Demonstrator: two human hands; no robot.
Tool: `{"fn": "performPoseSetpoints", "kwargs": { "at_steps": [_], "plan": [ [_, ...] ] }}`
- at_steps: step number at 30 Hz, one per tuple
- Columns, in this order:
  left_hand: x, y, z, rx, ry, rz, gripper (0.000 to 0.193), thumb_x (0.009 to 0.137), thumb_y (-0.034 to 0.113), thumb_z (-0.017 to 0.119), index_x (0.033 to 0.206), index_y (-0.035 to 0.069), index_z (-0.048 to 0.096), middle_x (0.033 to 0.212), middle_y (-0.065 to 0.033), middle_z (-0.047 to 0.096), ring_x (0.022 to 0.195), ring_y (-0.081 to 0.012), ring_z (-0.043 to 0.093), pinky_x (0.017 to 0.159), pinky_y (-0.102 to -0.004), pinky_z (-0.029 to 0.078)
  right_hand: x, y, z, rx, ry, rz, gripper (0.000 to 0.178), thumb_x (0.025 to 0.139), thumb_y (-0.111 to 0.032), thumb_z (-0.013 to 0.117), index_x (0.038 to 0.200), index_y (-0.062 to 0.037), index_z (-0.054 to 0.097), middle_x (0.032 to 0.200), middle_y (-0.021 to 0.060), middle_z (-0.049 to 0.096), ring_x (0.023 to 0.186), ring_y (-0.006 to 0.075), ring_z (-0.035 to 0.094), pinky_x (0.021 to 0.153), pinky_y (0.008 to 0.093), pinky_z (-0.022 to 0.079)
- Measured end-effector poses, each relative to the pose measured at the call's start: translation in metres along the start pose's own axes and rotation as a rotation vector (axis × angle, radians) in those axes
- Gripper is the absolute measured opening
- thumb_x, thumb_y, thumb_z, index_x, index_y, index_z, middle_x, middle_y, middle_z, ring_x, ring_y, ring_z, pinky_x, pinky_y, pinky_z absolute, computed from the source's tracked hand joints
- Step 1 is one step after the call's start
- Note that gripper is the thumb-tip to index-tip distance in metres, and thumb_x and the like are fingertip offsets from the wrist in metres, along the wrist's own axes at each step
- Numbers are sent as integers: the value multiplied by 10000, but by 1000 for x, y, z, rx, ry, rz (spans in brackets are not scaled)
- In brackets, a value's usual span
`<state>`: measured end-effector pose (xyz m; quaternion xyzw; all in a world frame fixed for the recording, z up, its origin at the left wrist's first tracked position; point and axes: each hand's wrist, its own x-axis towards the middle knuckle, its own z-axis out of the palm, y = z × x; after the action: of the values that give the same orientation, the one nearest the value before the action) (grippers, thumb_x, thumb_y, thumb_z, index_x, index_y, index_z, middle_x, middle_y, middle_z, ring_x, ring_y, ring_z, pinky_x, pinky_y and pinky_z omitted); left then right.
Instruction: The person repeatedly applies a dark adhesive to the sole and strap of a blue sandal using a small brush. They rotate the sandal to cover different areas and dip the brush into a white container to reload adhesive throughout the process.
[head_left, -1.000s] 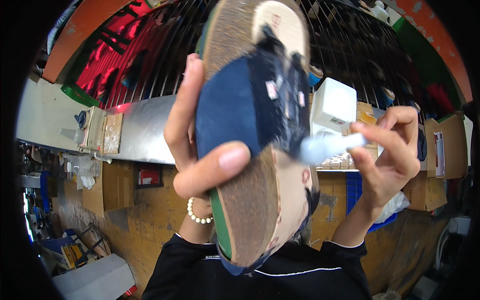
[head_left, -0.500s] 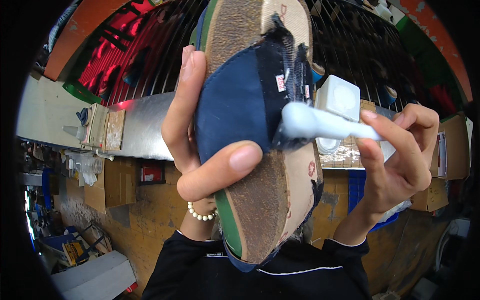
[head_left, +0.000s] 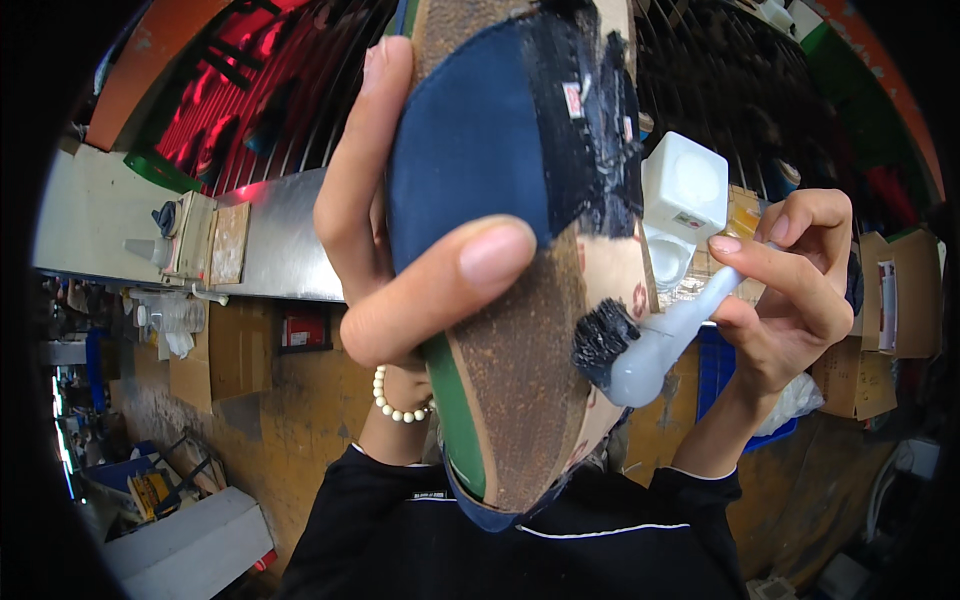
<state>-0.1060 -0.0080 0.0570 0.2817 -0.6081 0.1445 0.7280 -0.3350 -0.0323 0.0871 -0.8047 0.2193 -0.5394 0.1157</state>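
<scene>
My left hand (head_left: pixel 440 280) is closed around an unfinished shoe (head_left: pixel 470 150), its thumb pressed on the near face and its fingers behind. The shoe has a navy panel, rough brown areas, a green edge and a beige lining with reddish print. A wet-looking black coating covers the strip right of the navy panel, around small white labels. Between thumb and fingertips, my right hand (head_left: pixel 785 290) pinches the white handle of a brush (head_left: pixel 670 340). Its black bristles lie against or just over the brown and beige lower part; contact is unclear.
Behind the shoe stands a white square container (head_left: pixel 687 185) near a metal ledge (head_left: pixel 290 240). A slatted rack (head_left: pixel 740 120) with a red glow at left runs across the back. Cardboard boxes (head_left: pixel 900 290) sit at right, with a blue bin (head_left: pixel 715 380) below.
The brush has moved down from the black strip to the lower beige and brown part, its handle now slanting up to the right. The shoe has shifted slightly upward and nearer.
</scene>
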Motion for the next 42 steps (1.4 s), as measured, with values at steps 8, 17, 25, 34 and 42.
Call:
{"fn": "performPoseSetpoints", "kwargs": {
  "at_steps": [8, 17, 25, 34, 42],
  "plan": [
    [7, -12, -6, 166, -24, 193, 193, 1008, 147, 427, 1137, 7, 394, 1380, -421, 321, 1243, -442, 493, 1004, -446, 507, -10, 2, 9, 67, 6, -17, 478, 615, -437, 841, 897, -59, 766, 964, 47, 410, 809, 163, 442, 688, 277, 357],
    [7, -20, -16, 183, -53, 176, 308, 954, 158, 548, 1178, 4, 404, 1360, -391, 375, 1219, -408, 526, 987, -424, 524, -13, -3, 20, 115, 45, -62, 488, 564, -421, 852, 899, -78, 762, 954, 39, 401, 797, 160, 445, 676, 261, 358],
    [3, -22, -12, 325, -18, 134, 449, 890, 231, 663, 1192, 9, 414, 1333, -355, 431, 1196, -379, 552, 987, -414, 525, -12, -4, 20, 137, -5, -31, 476, 550, -450, 872, 843, -90, 768, 938, 41, 412, 761, 149, 439, 633, 254, 346],
    [-3, -18, -28, 331, 15, -76, 516, 862, 271, 691, 1237, 30, 430, 1314, -249, 458, 1238, -330, 496, 1033, -406, 465, -98, 56, -35, -849, -252, 579, 224, 691, -260, 834, 810, -81, 767, 859, 29, 511, 709, 174, 515, 665, 337, 361],
    [-8, -3, -36, 240, 42, -370, 553, 842, 271, 707, 1273, 47, 443, 1303, -157, 471, 1287, -288, 433, 1076, -398, 409, -136, 63, -13, -874, -130, 562, 191, 717, -250, 818, 802, -91, 755, 852, 63, 533, 802, 215, 544, 734, 356, 396]
  ]
}}
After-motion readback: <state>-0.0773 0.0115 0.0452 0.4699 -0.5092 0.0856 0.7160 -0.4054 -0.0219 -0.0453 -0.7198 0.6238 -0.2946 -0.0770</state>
